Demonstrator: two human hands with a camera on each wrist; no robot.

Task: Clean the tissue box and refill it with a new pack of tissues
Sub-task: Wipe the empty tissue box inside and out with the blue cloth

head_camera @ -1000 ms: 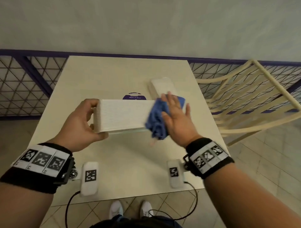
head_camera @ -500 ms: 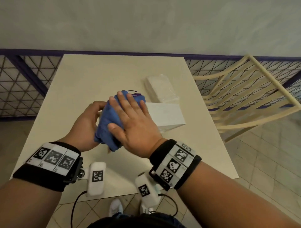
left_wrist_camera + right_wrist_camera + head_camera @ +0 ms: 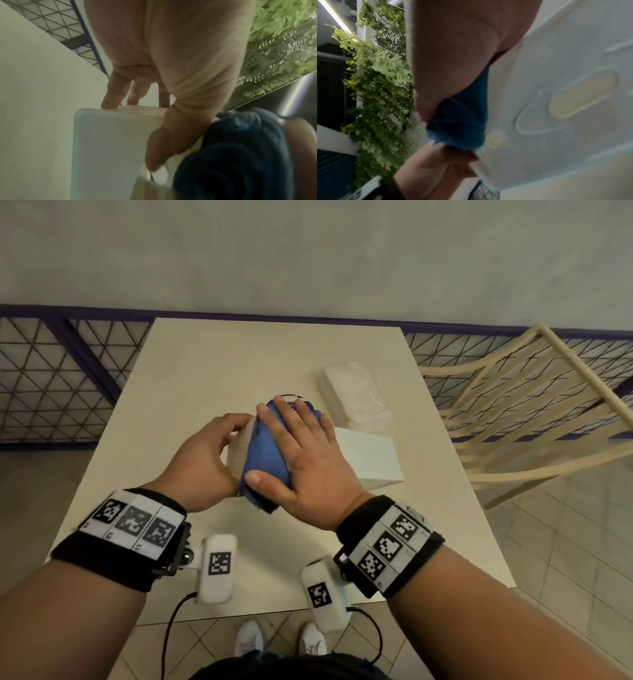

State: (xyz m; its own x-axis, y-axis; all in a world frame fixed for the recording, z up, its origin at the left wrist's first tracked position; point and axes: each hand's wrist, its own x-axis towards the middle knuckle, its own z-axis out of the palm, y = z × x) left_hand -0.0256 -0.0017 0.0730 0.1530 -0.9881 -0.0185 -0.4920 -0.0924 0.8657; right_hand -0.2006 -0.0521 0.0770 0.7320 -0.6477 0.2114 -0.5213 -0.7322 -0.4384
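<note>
The white tissue box [image 3: 370, 453] is held over the middle of the table, long side running left to right. My left hand [image 3: 205, 460] grips its left end, fingers curled over the far edge and thumb on the near face [image 3: 154, 155]. My right hand [image 3: 308, 453] lies flat with spread fingers on a bunched blue cloth [image 3: 263, 450], pressing it against the box's left part. The cloth [image 3: 462, 121] shows under my palm in the right wrist view, beside the box's face with oval recesses [image 3: 556, 81]. A clear-wrapped pack of white tissues [image 3: 354, 395] lies behind the box.
The beige table [image 3: 222, 364] stands against a purple-framed mesh railing [image 3: 68, 378]. A cream slatted chair [image 3: 531, 405] stands at the right edge. A round purple-rimmed object [image 3: 294, 398] lies on the table, mostly hidden behind my right fingers.
My right hand has swept the blue cloth from the box's right end across to its left end. The left hand keeps its grip on the box.
</note>
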